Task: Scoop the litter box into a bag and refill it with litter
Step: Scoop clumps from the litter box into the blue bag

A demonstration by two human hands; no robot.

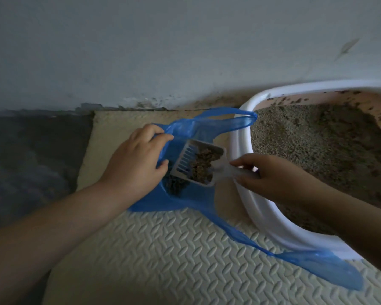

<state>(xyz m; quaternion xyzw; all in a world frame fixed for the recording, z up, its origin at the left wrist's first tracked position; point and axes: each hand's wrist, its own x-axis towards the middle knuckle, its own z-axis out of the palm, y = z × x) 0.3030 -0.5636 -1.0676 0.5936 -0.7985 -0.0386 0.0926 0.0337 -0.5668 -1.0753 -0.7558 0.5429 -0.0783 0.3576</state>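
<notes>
A blue plastic bag (185, 201) lies on the mat left of the litter box, its mouth held apart by my left hand (136, 164), which grips the bag's edge. My right hand (271, 175) holds the handle of a white slotted scoop (185, 159). The scoop sits over the bag's mouth and carries brown clumped litter (203, 165). Dark clumps (176, 186) lie inside the bag below the scoop. The white-rimmed litter box (242, 146) at the right holds grey-brown litter (312, 146). One bag handle (240, 119) drapes onto the box rim.
A cream textured foam mat (154, 249) covers the floor under the bag and box. Dark floor (31, 155) lies to the left of the mat. A grey wall (163, 51) rises behind, with grime along its base. The other bag handle (317, 267) trails across the mat at the lower right.
</notes>
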